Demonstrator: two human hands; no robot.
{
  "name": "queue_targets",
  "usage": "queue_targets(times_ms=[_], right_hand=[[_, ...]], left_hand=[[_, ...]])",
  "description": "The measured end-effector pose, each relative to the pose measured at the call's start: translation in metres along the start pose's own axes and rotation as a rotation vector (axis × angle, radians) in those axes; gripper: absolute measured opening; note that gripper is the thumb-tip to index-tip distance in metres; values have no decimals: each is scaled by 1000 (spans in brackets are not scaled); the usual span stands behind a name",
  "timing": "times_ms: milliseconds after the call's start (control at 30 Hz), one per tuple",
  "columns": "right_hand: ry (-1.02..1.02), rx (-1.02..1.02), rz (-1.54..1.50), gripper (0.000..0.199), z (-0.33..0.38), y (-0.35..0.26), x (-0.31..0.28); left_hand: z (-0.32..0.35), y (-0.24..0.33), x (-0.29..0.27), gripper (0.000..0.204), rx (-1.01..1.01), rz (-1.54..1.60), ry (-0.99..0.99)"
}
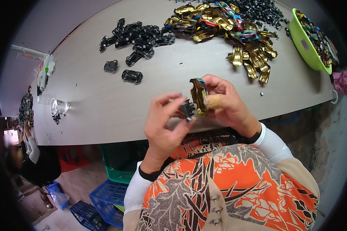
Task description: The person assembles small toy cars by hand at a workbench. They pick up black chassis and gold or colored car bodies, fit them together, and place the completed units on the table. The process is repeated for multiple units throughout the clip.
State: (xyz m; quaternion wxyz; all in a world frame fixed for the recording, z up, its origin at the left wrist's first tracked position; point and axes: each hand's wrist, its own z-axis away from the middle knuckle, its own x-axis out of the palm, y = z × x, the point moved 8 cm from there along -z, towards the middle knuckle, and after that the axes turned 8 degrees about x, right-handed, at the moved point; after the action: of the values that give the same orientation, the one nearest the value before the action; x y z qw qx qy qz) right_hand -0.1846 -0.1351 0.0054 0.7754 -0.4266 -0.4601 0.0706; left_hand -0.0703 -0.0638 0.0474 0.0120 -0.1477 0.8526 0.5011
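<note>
Between the thumb and fingers of my left hand (164,119), slightly blurred, is a small black toy car interior part (187,109). My right hand (227,100) grips a gold toy car body shell (199,96) with its hollow side turned toward the left hand; a tan wrap covers the thumb. Part and shell are close together over the table's near edge; whether they touch I cannot tell. Ahead and to the left, two black car chassis (132,76) lie apart from a pile of black chassis (138,36). Beyond my right hand, gold and coloured shells (212,21) lie heaped.
A lime-green basin (310,42) full of coloured shells stands at the right edge. Small black parts (260,13) are piled at the back. A clear plastic cup (60,106) lies on the left side. Crates (108,198) sit below; another person (34,158) works at far left.
</note>
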Motion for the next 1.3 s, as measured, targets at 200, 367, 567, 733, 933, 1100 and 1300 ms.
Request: queue_targets(times_ms=[200, 367, 567, 733, 933, 1100, 1300], right_hand=[[107, -175, 285, 31, 11, -25, 9], [65, -274, 434, 30, 12, -26, 17], [99, -280, 529, 29, 14, -22, 14], [101, -289, 547, 28, 16, -24, 19], [111, -303, 578, 28, 17, -25, 20], [110, -276, 608, 27, 15, -18, 20], [113, -313, 822, 27, 14, -19, 28]], left_hand=[[13, -41, -1, 41, -459, 788, 147], [14, -41, 5, 44, -471, 779, 134], [14, -41, 8, 48, -483, 836, 135], [15, -41, 8, 48, -481, 825, 134], [16, -40, 9, 47, -489, 833, 145], [16, -42, 11, 46, -494, 843, 127], [18, -37, 9, 43, -494, 710, 129]])
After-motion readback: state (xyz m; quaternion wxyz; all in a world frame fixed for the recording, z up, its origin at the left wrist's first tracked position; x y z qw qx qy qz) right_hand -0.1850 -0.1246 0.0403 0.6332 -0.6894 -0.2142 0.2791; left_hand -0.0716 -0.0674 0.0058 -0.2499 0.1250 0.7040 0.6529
